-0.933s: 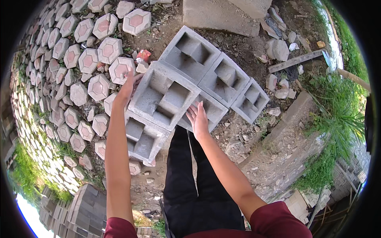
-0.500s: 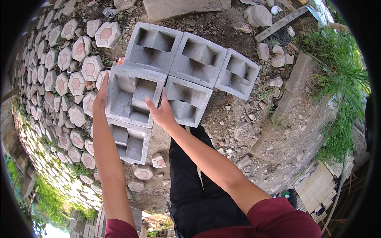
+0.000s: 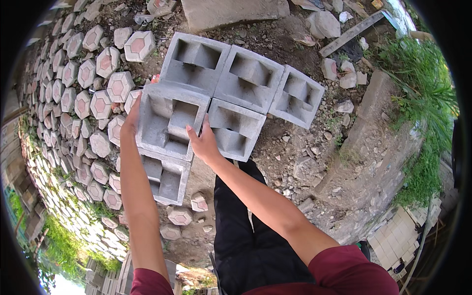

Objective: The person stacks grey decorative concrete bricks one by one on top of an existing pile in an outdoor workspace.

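A hollow grey concrete block [image 3: 186, 118] with stepped inner cavities is between my two hands. My left hand [image 3: 130, 122] presses flat along its left side, the fingers mostly hidden by the forearm and block edge. On its right wall my right hand [image 3: 204, 146] grips, thumb over the rim and fingers in the gap beside the neighbouring block [image 3: 236, 118]. More blocks of the same kind touch or adjoin it: a far-left block [image 3: 197, 59], a far-middle block [image 3: 251, 67], a smaller-looking far-right block [image 3: 298, 93], and a near block [image 3: 172, 179] partly under it.
Hexagonal pavers [image 3: 119, 87] with reddish centres cover the left ground in rows. A concrete slab [image 3: 231, 12] lies beyond the blocks. Rubble [image 3: 307, 167] and a low concrete kerb [image 3: 366, 115] lie right, with grass [image 3: 418, 83] past it. My legs [image 3: 241, 216] stand close to the blocks.
The whole view has shifted slightly, so everything appears a little lower and to the right. My right thumb and fingers have drawn closer on the block's wall; the block's place among the others looks unchanged.
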Motion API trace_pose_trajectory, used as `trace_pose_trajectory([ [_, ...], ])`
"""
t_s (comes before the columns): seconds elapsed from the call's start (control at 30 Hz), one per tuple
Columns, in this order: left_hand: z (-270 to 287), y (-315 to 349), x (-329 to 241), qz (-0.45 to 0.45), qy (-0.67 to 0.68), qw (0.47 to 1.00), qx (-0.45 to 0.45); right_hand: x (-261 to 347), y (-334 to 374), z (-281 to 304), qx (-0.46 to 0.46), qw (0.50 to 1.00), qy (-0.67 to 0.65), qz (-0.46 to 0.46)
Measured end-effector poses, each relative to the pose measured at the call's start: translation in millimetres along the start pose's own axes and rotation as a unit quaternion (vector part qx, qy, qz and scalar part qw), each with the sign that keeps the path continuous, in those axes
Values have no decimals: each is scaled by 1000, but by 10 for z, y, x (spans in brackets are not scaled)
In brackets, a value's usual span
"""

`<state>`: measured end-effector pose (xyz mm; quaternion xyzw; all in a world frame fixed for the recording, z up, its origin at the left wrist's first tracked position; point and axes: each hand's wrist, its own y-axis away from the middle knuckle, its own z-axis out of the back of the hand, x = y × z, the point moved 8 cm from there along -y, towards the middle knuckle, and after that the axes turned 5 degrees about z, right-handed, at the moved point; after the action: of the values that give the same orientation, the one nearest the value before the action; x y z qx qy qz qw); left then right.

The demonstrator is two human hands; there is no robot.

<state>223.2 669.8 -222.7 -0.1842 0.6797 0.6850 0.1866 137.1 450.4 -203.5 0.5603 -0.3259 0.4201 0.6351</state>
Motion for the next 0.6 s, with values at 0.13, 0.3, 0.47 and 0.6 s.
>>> trace_pose_trajectory([
  [0.13,126,-80,75,-7,30,999,23,18,16,-80,12,1000,-9,-17],
  [0.3,147,-180,101,-8,13,999,30,58,17,-45,10,1000,-9,-12],
  [0.47,326,-197,163,-20,-9,1000,-13,84,70,-96,63,994,34,-87],
  [0.6,118,-198,189,18,-3,1000,10,5,66,-35,73,989,42,-118],
])
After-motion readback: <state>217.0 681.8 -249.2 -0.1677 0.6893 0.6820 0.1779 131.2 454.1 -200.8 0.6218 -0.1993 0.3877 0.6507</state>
